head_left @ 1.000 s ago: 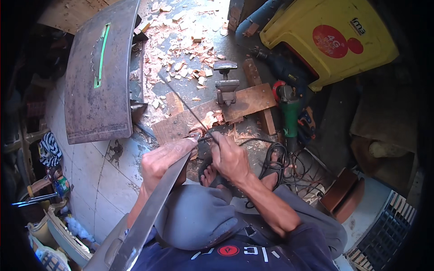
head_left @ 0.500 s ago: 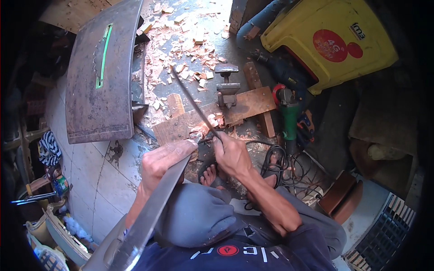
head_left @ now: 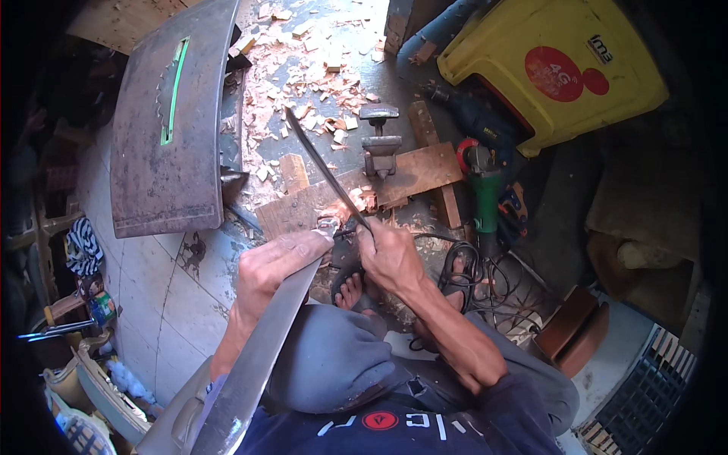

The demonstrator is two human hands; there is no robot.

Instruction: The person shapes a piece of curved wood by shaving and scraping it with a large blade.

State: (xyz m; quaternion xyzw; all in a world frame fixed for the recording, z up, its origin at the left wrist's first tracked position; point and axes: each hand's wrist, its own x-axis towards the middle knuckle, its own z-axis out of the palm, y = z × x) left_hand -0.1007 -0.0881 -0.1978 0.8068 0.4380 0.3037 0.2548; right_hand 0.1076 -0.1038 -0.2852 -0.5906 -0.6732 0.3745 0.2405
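My left hand (head_left: pixel 277 265) is closed on the narrow end of a long flat metal blade (head_left: pixel 265 349), which widens toward my lap at the lower edge. The palm-side grip is hidden. My right hand (head_left: pixel 394 262) is wrapped round the near end of a long thin dark tool (head_left: pixel 322 167), slightly curved and pointing away to the far left. What kind of tool it is does not show clearly. Just beyond my hands lies a wooden board (head_left: pixel 421 176) with curled shavings on it. A metal clamp (head_left: pixel 381 148) stands at the board's far edge.
To the left is a metal saw table (head_left: pixel 163 182) with a toothed blade in a green slot. At right lie a green angle grinder (head_left: pixel 483 193), a dark power drill (head_left: pixel 478 117), tangled black cables (head_left: pixel 466 262) and a yellow plastic stool (head_left: pixel 561 68). Wood chips (head_left: pixel 334 61) cover the far floor.
The long thin tool in my right hand tilts slightly differently and looks sharper. The flat blade in my left hand has shifted a little to the right at its near end.
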